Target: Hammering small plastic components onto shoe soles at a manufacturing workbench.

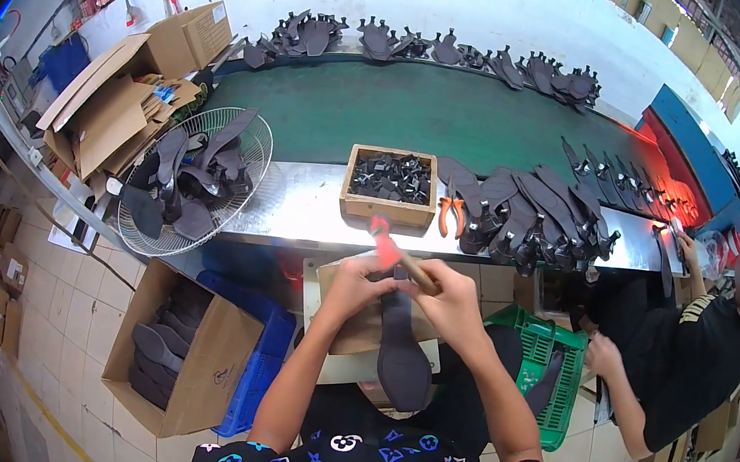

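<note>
A dark, long shoe sole (405, 355) lies lengthwise before me, its wide end toward my body. My left hand (354, 289) is closed on the sole's narrow far end, fingertips pressed together there. In my right hand (449, 303) is a hammer (418, 276) with a wooden handle, its red head slightly blurred just above and beyond that end of the sole. The fingers hide part of the narrow end. Beneath sits a wooden block (349, 343) on a pale board.
Ahead on the metal bench are a wooden box (348, 201) of small black parts, orange-handled pliers (453, 215) and piled heeled soles (521, 208). A wire basket (253, 207) and cardboard box (214, 369) stand left, a green crate (566, 384) right. A co-worker (695, 363) sits at right.
</note>
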The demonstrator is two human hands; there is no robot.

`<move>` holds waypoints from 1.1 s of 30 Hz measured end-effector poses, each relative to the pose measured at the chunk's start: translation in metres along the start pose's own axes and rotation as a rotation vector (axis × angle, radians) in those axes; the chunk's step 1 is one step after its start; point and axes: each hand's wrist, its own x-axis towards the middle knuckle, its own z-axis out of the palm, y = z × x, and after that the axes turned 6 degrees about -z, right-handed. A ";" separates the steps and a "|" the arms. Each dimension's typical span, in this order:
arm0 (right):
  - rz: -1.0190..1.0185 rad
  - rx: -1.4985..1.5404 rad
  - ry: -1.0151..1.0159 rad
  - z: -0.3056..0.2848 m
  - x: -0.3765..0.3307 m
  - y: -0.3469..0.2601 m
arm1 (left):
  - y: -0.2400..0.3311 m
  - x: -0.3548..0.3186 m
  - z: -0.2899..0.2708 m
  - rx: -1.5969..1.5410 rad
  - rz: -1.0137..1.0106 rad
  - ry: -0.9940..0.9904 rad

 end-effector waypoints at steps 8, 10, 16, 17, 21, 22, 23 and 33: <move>0.129 0.086 0.167 -0.026 -0.059 -0.063 | 0.010 0.000 -0.003 -0.087 -0.013 -0.100; 0.143 0.108 0.150 -0.028 -0.066 -0.067 | 0.011 0.001 -0.003 -0.060 -0.016 -0.093; 0.110 0.026 0.044 -0.029 -0.058 -0.059 | 0.013 -0.001 -0.008 -0.075 -0.111 -0.166; 0.013 -0.038 0.129 -0.033 -0.055 -0.066 | 0.010 -0.001 -0.009 -0.073 -0.115 -0.163; 0.070 -0.113 0.218 -0.064 -0.072 -0.113 | 0.013 -0.017 -0.012 0.217 0.033 -0.090; 0.117 -0.173 0.181 -0.058 -0.079 -0.110 | 0.016 -0.018 -0.014 0.325 0.097 -0.085; 0.053 -0.109 0.184 -0.045 -0.069 -0.093 | 0.020 -0.016 -0.014 0.394 0.052 -0.157; -0.050 0.048 0.362 -0.039 -0.062 -0.074 | 0.023 -0.018 -0.015 0.560 0.070 -0.123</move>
